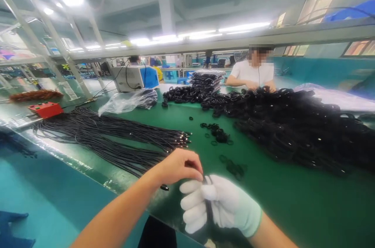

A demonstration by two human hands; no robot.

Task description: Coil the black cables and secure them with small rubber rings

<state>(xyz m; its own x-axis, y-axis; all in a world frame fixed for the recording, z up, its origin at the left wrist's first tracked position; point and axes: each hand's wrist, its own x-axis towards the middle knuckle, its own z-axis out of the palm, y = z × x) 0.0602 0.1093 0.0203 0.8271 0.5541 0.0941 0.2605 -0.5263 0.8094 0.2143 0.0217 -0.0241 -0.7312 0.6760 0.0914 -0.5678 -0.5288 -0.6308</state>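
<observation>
Now gloved right hand (222, 203) grips black cable (209, 209) beside left hand (182, 165)

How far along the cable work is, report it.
Looks done: black coils heaped right and a plastic-wrapped stack behind. In hand: black cable in the gloved right hand, the bare left hand at its top. Probably left: the long straight cables at left. Exact counts can't be told.
</observation>
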